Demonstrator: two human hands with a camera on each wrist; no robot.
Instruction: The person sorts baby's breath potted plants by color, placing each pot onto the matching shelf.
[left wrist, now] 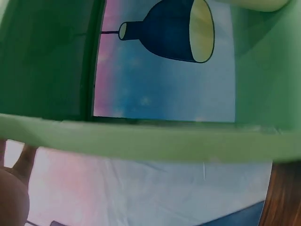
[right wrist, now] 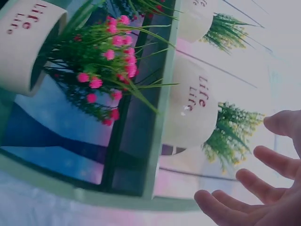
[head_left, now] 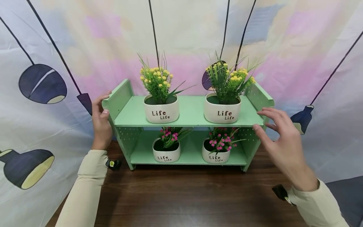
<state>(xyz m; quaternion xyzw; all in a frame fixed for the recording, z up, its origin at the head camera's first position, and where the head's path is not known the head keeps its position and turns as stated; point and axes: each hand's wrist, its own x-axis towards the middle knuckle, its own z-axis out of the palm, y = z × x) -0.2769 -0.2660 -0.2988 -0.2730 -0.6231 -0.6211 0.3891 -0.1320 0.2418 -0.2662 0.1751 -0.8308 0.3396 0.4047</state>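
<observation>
A light green two-tier shelf (head_left: 191, 119) stands before me. My left hand (head_left: 101, 126) holds its left side panel at the upper front corner, thumb near the front edge and fingertips at the top. Part of that hand (left wrist: 11, 195) shows in the left wrist view. By the right side panel, my right hand (head_left: 283, 142) has its fingers spread and grips nothing. Two white "Life" pots with yellow flowers, a left one (head_left: 161, 110) and a right one (head_left: 222, 110), sit on the upper tier. Below them are two white pots with pink flowers (head_left: 166, 154) (right wrist: 28, 56).
A dark brown wooden surface (head_left: 181, 195) lies under and in front of the shelf. Behind hangs a pastel cloth (head_left: 181, 28) printed with dark lamps. Something dark grey (head_left: 348, 195) is at the lower right.
</observation>
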